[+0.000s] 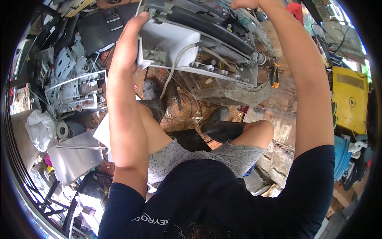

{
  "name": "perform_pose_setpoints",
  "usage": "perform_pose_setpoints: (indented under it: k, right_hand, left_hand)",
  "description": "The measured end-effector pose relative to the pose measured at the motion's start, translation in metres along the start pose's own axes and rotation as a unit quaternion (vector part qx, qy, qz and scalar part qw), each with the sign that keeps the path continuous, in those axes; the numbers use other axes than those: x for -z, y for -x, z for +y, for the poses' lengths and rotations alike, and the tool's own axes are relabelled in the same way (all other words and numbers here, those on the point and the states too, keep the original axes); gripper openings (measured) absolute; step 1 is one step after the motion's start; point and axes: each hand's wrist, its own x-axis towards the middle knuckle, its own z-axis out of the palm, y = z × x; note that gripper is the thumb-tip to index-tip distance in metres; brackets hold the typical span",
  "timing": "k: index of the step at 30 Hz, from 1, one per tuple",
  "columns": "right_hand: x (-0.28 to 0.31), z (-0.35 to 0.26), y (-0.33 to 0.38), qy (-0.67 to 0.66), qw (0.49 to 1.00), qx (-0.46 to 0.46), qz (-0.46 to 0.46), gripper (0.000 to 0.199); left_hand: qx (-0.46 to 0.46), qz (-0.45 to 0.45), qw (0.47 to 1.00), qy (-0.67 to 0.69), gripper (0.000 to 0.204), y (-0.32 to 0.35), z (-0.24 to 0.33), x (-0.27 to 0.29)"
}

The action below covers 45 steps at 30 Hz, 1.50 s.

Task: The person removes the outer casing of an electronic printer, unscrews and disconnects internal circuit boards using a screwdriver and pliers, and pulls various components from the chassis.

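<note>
Both hands grip printer chassis [199, 44]: left hand [127, 44] closed on edge | right hand [244, 4] grip unclear | pliers [274, 75] beside

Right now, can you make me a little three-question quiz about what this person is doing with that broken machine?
1. True or false: the left hand grips the white plastic end of the dismantled printer chassis.
2. Which tool with orange-and-black handles lies on the ground to the right of the chassis? A) hammer B) pliers C) saw
3. Fill in: the long black part running along the top of the chassis is a ____.

Key:
1. True; the right hand holds the far top edge.
2. B, the pliers.
3. Roller.
</note>
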Motion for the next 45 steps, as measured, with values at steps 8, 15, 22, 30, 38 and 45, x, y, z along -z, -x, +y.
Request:
perform_pose_setpoints:
  k: [8,15,22,30,38,45]
  right_hand:
    - [-0.007,-0.016,0.017,0.049,0.998,-0.031,0.025,0.079]
    - [-0.069,-0.065,0.14,-0.161,0.929,-0.097,0.318,0.078]
    - [-0.227,-0.074,0.294,-0.453,0.702,-0.408,0.369,0.075]
    - [-0.242,0.032,0.328,-0.141,0.77,-0.584,0.213,0.074]
    - [-0.267,0.01,0.4,-0.153,0.825,-0.483,0.251,0.05]
    - [-0.47,-0.17,0.556,-0.304,0.718,-0.613,0.132,0.061]
  left_hand:
    - [0.046,0.02,0.998,-0.03,0.059,0.008,0.011,-0.015]
    - [0.052,0.002,0.998,0.017,0.065,-0.007,0.0,0.014]
    - [0.076,0.007,0.997,-0.013,0.056,-0.016,-0.009,0.018]
    - [0.068,-0.014,0.997,0.016,0.046,-0.023,-0.039,0.043]
    - [0.024,0.066,0.998,0.0,0.043,-0.002,-0.035,0.042]
    - [0.047,0.035,0.998,-0.002,0.046,-0.004,-0.042,0.054]
